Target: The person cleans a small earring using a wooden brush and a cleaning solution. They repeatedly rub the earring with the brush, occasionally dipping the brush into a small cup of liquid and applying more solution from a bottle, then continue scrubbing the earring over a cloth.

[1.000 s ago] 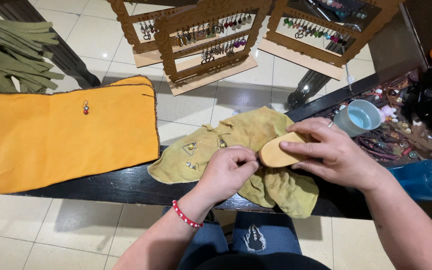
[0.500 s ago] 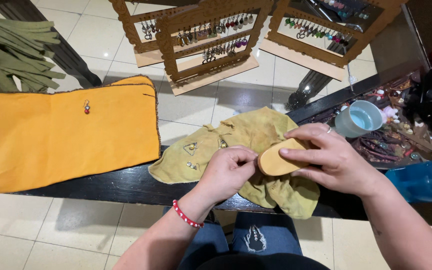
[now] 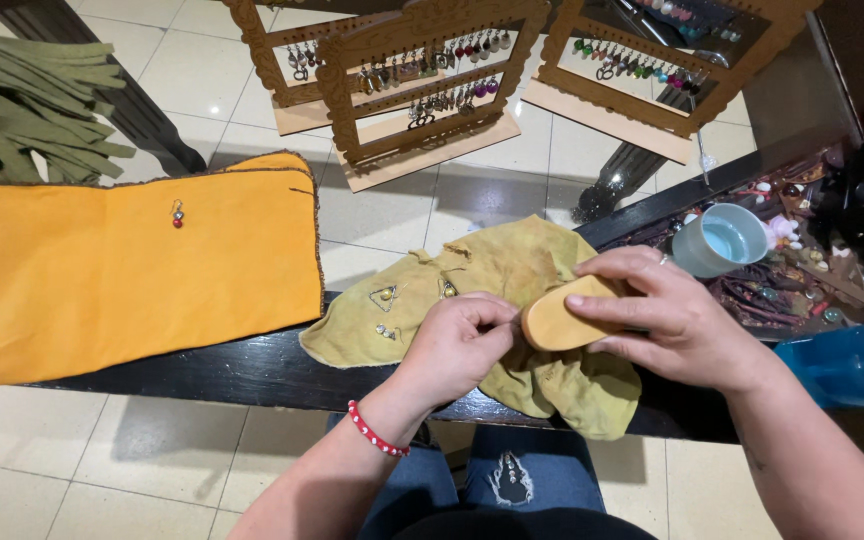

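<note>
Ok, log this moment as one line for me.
left hand: pinched shut at block's edge | right hand: grips tan oval block | under both: olive cloth with small pendants

Black table (image 3: 252, 370) w/ yellow cloths (image 3: 132, 270), cup (image 3: 720, 240).

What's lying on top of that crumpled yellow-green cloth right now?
On the yellow-green cloth lie a triangular metal charm and smaller charms. The left hand and the right hand, holding a tan oval block, cover its middle; anything beneath them is hidden.
</note>
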